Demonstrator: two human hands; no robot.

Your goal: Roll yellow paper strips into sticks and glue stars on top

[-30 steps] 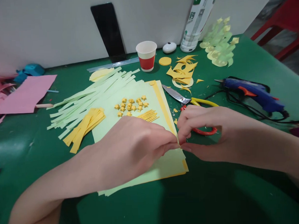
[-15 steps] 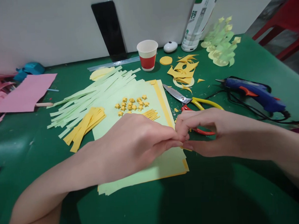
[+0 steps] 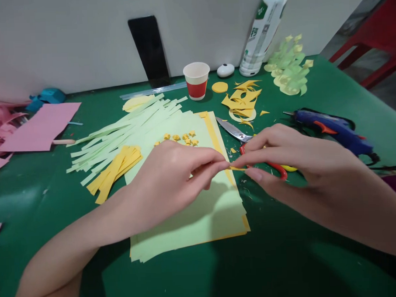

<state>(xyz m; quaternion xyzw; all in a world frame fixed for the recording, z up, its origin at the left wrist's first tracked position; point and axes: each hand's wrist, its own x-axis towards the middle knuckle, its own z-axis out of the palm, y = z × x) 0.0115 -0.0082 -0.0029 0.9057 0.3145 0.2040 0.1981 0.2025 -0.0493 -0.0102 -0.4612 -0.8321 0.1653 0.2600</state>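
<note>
Between the tips of its thumb and index finger, my left hand (image 3: 173, 184) pinches a narrow yellow paper strip (image 3: 237, 168). The strip's free end reaches into my right hand (image 3: 293, 166), whose index fingertip touches near the left fingers while its thumb lies at the far end. Both hands are above a stack of pale green paper sheets (image 3: 188, 236) with yellow sheets under it. Small folded yellow paper stars (image 3: 186, 138) lie on the stack, partly hidden by my left hand. Behind my right hand are scissors (image 3: 235, 130) with red and yellow handles, partly covered.
Yellow strips (image 3: 113, 169) and pale green strips (image 3: 125, 130) lie left, with pink paper (image 3: 41, 127) beyond. Along the back stand a phone (image 3: 150, 50), paper cup (image 3: 197, 83), white case (image 3: 225, 70) and bottle (image 3: 262, 36). Right are yellow scraps (image 3: 242, 100), paper flowers (image 3: 289, 70) and a blue glue gun (image 3: 331, 129).
My right hand has drawn away to the right and its fingers have spread, so the strip now shows between the hands. My left hand has shifted slightly up and left, hiding more stars.
</note>
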